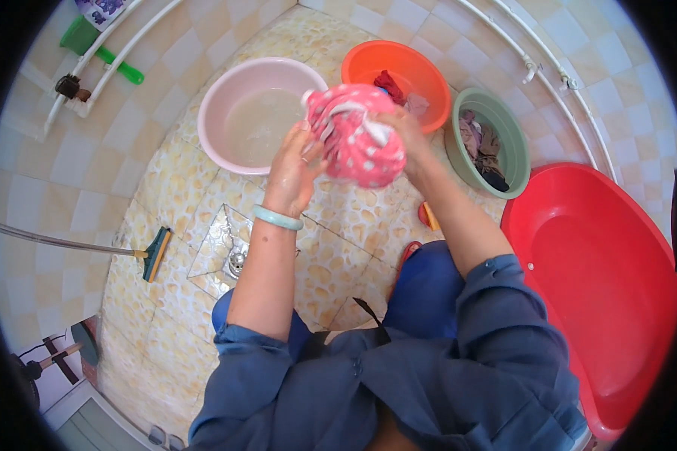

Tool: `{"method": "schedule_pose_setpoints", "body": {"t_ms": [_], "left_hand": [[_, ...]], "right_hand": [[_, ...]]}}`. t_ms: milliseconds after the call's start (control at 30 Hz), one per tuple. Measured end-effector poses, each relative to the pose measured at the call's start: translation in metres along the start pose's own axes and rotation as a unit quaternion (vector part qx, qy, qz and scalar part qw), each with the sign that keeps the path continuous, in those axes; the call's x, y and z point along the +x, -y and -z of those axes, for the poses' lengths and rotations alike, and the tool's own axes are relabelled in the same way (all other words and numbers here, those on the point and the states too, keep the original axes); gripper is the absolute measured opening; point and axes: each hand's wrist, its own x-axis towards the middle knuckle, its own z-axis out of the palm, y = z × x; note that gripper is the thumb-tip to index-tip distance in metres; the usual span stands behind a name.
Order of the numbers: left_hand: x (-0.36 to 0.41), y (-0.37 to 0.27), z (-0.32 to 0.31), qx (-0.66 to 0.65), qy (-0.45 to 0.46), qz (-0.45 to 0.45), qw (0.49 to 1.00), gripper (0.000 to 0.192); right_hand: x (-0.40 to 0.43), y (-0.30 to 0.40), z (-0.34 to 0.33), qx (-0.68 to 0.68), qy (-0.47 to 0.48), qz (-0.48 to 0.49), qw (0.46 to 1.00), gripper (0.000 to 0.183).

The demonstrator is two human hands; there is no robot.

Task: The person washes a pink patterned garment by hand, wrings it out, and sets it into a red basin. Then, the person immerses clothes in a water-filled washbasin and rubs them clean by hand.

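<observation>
A bunched pink cloth with white polka dots (358, 152) is held up between my hands, somewhat blurred. My left hand (299, 160), with a pale green bangle at the wrist, grips its left side. On the cloth's right side my right hand (403, 135) holds on, its fingers over the fabric. Behind and left of the cloth, a pale pink basin (209, 132) contains cloudy water (259, 127). An orange basin (443, 93) with a red cloth (388, 85) and a pale cloth (416, 105) stands beyond my right hand.
At the right are a green basin (516, 146) of dark clothes (485, 149) and a large red tub (587, 270). A floor drain (237, 260) and a floor brush (157, 255) lie left. White pipes (553, 96) run along the tiled walls.
</observation>
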Motion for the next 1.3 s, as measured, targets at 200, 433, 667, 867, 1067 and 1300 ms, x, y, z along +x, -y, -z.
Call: {"method": "schedule_pose_setpoints", "body": {"t_ms": [200, 433, 667, 867, 1067, 1300], "left_hand": [[-0.010, -0.024, 0.009, -0.033, -0.038, -0.064, 0.997, 0.049], [-0.019, -0.034, 0.013, -0.001, -0.039, -0.072, 0.997, 0.041], [-0.010, -0.031, 0.011, -0.008, -0.038, -0.073, 0.997, 0.042], [-0.005, -0.020, 0.016, 0.053, -0.070, -0.055, 0.995, 0.047], [-0.003, -0.012, 0.021, 0.105, -0.085, -0.029, 0.990, 0.044], [0.005, 0.003, 0.008, 0.174, -0.047, -0.014, 0.984, 0.044]], "right_hand": [[0.057, 0.067, 0.043, -0.157, -0.116, 0.139, 0.971, 0.046], [0.114, 0.073, 0.144, -0.334, -0.304, 0.124, 0.883, 0.075], [0.068, -0.030, 0.258, -0.403, -0.174, 0.009, 0.898, 0.047], [0.008, -0.097, 0.266, -0.390, -0.194, 0.015, 0.900, 0.042], [-0.020, -0.088, 0.317, -0.597, -0.322, 0.093, 0.729, 0.050], [-0.015, -0.079, 0.349, -0.687, -0.242, -0.083, 0.680, 0.039]]}}
